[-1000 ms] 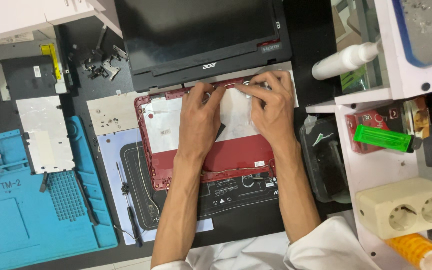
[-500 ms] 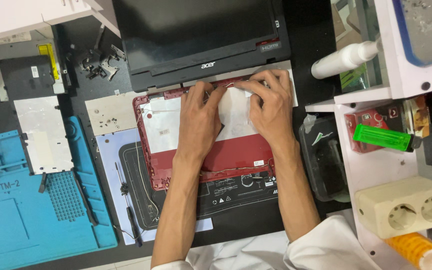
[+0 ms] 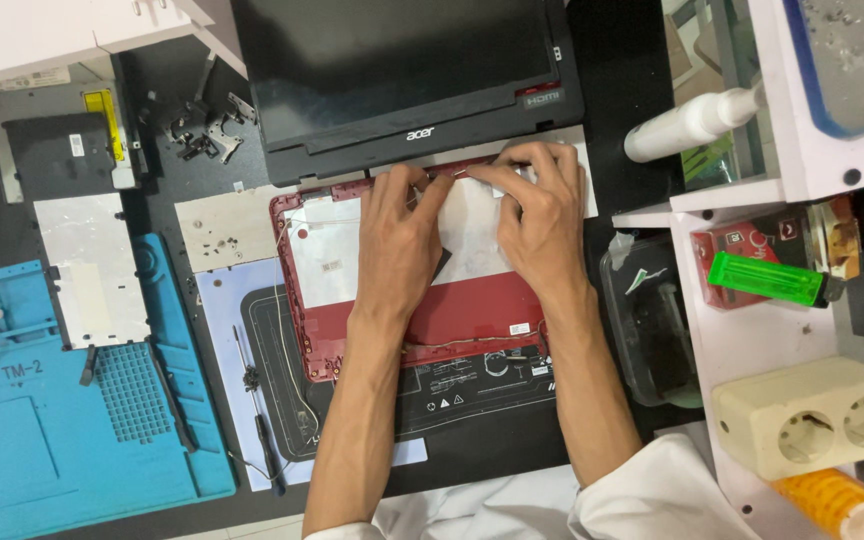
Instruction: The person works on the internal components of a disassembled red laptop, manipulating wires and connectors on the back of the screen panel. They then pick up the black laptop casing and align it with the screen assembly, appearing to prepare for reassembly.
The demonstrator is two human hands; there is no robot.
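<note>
A red plastic laptop shell (image 3: 472, 320), glossy along its lower half and lined with dull silver foil above, lies flat on the dark bench just below the laptop's black screen panel (image 3: 402, 70). Both hands press on its upper edge: the left hand (image 3: 402, 235) lies palm down with fingers bent onto the rim, and the right hand (image 3: 542, 210) curls beside it, fingertips pinched together at the same rim on something too small to make out. Since half a second ago the hands have hardly shifted, and the shell sits where it was. A thin black screwdriver (image 3: 257, 410) rests on a pale printed sheet to the left, beside a ribbed blue silicone work mat (image 3: 72, 440). On the right, a dark plastic tray (image 3: 652, 320) holds something black I cannot identify, and a white shelf unit (image 3: 752, 350) carries a green lighter (image 3: 762, 278), a cream double socket block (image 3: 812, 415) and a white spray bottle (image 3: 692, 120).
</note>
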